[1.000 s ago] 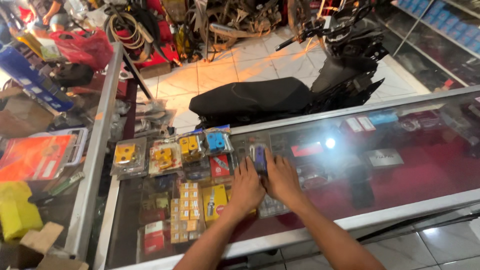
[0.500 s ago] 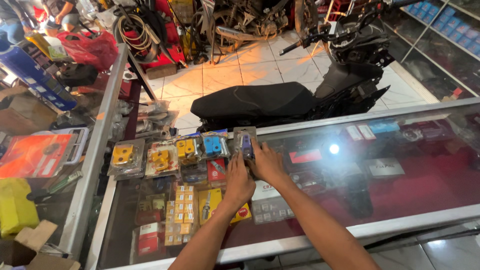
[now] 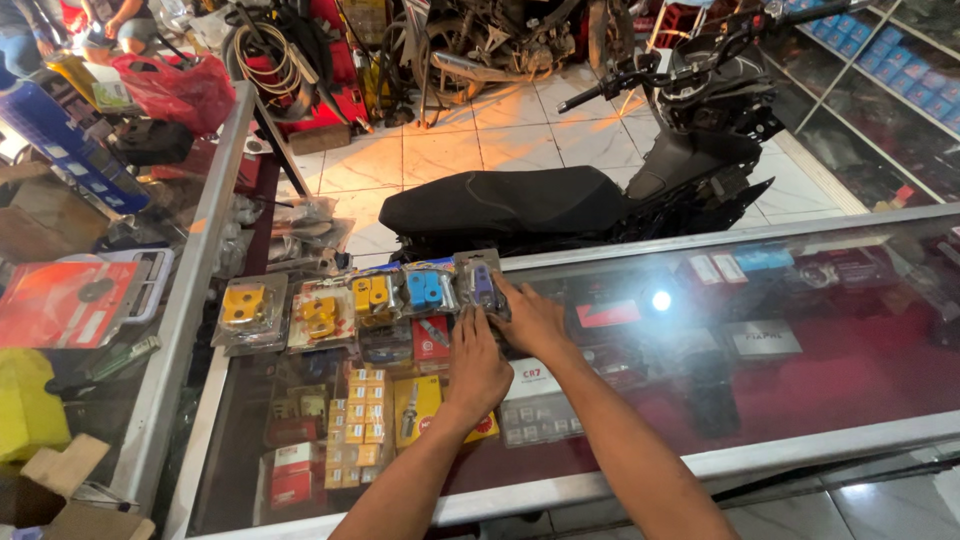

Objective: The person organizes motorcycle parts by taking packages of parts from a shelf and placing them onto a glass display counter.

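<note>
Head view over a shop's glass display counter point(image 3: 800, 330). Both hands lay flat and open on the glass top, fingers extended, gripping nothing. The right hand point(image 3: 530, 320) rested palm down, its fingertips touching the right edge of a clear packet holding a purple part point(image 3: 481, 282). The left hand point(image 3: 477, 365) lay just beside and nearer the wearer, its fingertips reaching to the packet's lower edge; whether they actually touched it could not be told.

The purple packet stood at the right end of a row of similar clear packets on the glass. Immediately left of the hands lay a packet of blue parts point(image 3: 430, 288), then a packet of yellow parts point(image 3: 371, 294), then two further yellow-part packets point(image 3: 322, 314) point(image 3: 245, 306), each farther left. Under the glass, beneath and left of the left hand, sat a yellow spark-plug box point(image 3: 420, 405) and stacked small yellow boxes point(image 3: 362, 420); under the right forearm lay a white box point(image 3: 530, 385).

Beyond the hands, past the counter's far edge, stood a black motor scooter point(image 3: 560, 200) on a tiled floor point(image 3: 450, 150). Far left of the hands, on the adjoining counter, lay an orange packaged item point(image 3: 60, 300)
</note>
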